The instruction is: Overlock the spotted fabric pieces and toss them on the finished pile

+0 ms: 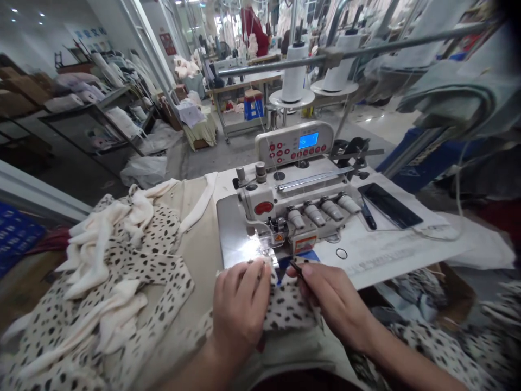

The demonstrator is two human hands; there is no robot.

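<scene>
At the front of a white overlock sewing machine [264, 201], a piece of cream fabric with black spots [291, 304] lies under both hands. My left hand [242, 304] is closed over the fabric's left part, its fingertips close to the lit needle area. My right hand [334, 293] pinches dark, thin tweezers [298, 270], their tip pointing toward the presser foot, and rests against the fabric's right edge. The fabric's far edge reaches the metal plate by the presser foot. My left fingers hide part of that edge.
Spotted garment pieces [150, 271] with cream strips are heaped on the left. On the table's right lie a black phone [391, 206] and a small dark-handled tool [368, 214]. Thread cones [295, 73] stand behind the machine under a metal rail [366, 51]. More spotted cloth [435, 347] hangs lower right.
</scene>
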